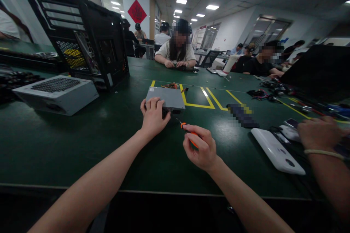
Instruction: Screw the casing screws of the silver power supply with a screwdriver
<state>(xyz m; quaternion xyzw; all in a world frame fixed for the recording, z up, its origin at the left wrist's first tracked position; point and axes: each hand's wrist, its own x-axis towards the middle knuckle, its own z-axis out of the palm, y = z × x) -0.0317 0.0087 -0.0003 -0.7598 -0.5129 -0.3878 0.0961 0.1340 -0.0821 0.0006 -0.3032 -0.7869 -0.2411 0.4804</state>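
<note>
The grey metal box (168, 95) lies on the bench (109, 131) ahead of the person, its upper panel in place — work with the screwdriver (194, 140) appears unfinished (any screws are too small to make out). The left hand (154, 118) clasps the box's near left edge, forearm extended; the right hand (201, 148) pinches the handle, tip apart from the box.

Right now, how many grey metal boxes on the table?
2. One box is at the middle, with the left hand on it; the larger-looking box is at the left, by the black case. Others could be hidden behind the case.
</note>
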